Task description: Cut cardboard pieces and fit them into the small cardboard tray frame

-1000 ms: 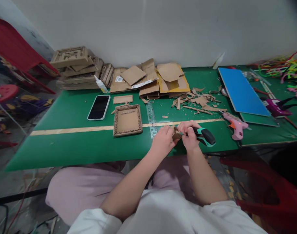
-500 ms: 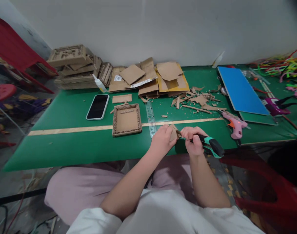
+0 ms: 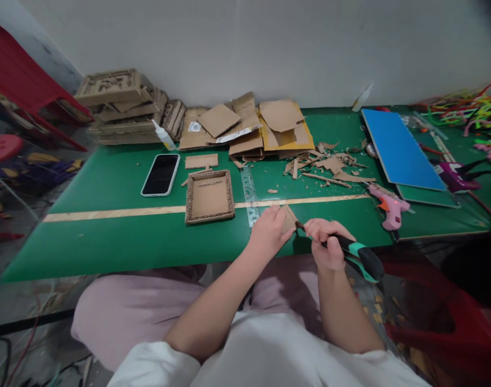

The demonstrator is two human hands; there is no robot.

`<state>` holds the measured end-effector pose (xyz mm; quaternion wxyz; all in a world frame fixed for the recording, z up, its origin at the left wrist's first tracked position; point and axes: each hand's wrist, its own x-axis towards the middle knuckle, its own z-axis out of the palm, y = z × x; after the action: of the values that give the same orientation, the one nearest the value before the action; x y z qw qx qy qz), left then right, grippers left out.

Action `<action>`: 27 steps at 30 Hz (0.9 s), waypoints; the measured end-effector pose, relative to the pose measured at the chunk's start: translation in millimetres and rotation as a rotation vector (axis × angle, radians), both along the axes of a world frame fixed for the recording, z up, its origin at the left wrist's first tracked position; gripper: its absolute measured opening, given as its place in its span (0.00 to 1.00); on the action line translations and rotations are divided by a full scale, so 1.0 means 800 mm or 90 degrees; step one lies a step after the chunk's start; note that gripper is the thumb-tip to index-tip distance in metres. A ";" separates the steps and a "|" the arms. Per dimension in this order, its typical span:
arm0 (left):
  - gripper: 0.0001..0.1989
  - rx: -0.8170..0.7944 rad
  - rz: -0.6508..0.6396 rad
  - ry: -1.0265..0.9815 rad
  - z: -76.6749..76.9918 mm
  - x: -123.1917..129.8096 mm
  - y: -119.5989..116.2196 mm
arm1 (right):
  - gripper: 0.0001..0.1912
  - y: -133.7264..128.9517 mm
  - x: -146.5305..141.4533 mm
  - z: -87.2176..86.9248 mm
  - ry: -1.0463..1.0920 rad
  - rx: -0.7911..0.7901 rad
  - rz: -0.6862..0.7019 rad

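Note:
My left hand [image 3: 268,228] is closed on a small piece of cardboard [image 3: 289,217] above the front part of the green table. Its fingers cover most of the piece, and the right edge sticks out. My right hand [image 3: 326,242] grips a pair of pliers [image 3: 360,253] with black and teal handles. The dark jaws point left and meet the cardboard's right edge; whether they pinch it is too small to tell. Left of my hands lie a clear plastic ruler [image 3: 250,198] and a shallow square cardboard tray [image 3: 210,199] with corrugated walls.
Torn cardboard scraps [image 3: 329,164] lie beyond my hands. A pink glue gun [image 3: 388,207] and a blue board [image 3: 402,150] are to the right. Farther left are a phone [image 3: 160,174], a glue bottle [image 3: 163,135] and stacked cardboard pieces [image 3: 122,113].
My right hand has moved slightly right and down with the pliers. More of the jaws now shows beside the cardboard. My left hand stays on the piece.

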<state>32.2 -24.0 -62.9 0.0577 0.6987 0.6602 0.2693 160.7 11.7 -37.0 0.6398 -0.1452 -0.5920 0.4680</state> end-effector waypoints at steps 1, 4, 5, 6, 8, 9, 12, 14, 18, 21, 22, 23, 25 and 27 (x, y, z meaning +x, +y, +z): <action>0.15 0.001 0.001 0.001 0.000 0.000 0.000 | 0.14 -0.001 0.000 -0.001 -0.004 0.000 -0.002; 0.14 0.001 0.002 0.001 -0.001 0.000 0.000 | 0.14 -0.002 0.001 -0.002 -0.013 -0.001 -0.007; 0.13 0.001 0.002 0.001 -0.001 0.000 0.000 | 0.15 -0.002 0.001 -0.002 -0.013 -0.001 -0.009; 0.13 0.001 0.001 0.001 -0.001 0.000 0.000 | 0.15 -0.002 0.001 -0.002 -0.012 -0.002 -0.012; 0.13 0.002 0.001 -0.001 -0.002 0.000 0.000 | 0.16 -0.004 0.003 -0.002 -0.011 -0.001 -0.013; 0.13 0.002 0.003 -0.002 -0.002 0.000 0.000 | 0.16 -0.006 0.004 -0.001 -0.012 -0.003 -0.012; 0.14 0.003 0.008 -0.007 -0.001 0.000 0.001 | 0.16 -0.013 0.010 0.001 -0.005 -0.025 -0.019; 0.14 0.001 0.005 -0.010 0.001 -0.001 0.001 | 0.17 -0.016 0.014 0.004 0.012 -0.048 -0.020; 0.14 -0.004 -0.009 -0.016 0.003 -0.004 0.000 | 0.16 -0.009 0.014 0.012 0.072 -0.043 -0.017; 0.17 -0.009 -0.023 -0.019 0.002 -0.004 -0.002 | 0.15 0.007 0.003 0.019 0.126 -0.011 -0.017; 0.18 -0.011 -0.027 -0.019 0.002 -0.004 -0.002 | 0.15 0.014 -0.003 0.021 0.131 -0.009 -0.015; 0.19 -0.013 -0.031 -0.020 0.003 -0.004 -0.002 | 0.14 0.020 -0.008 0.022 0.129 -0.011 -0.013; 0.20 -0.019 -0.034 -0.023 0.004 -0.004 -0.003 | 0.15 0.031 -0.019 0.022 0.117 -0.015 -0.005; 0.20 -0.028 -0.033 -0.027 0.006 -0.003 -0.003 | 0.15 0.038 -0.027 0.020 0.109 -0.016 0.002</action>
<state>29.4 -26.0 -57.9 0.0936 0.7084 0.6462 0.2679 138.8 42.1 -21.1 0.6852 -0.1119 -0.5296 0.4873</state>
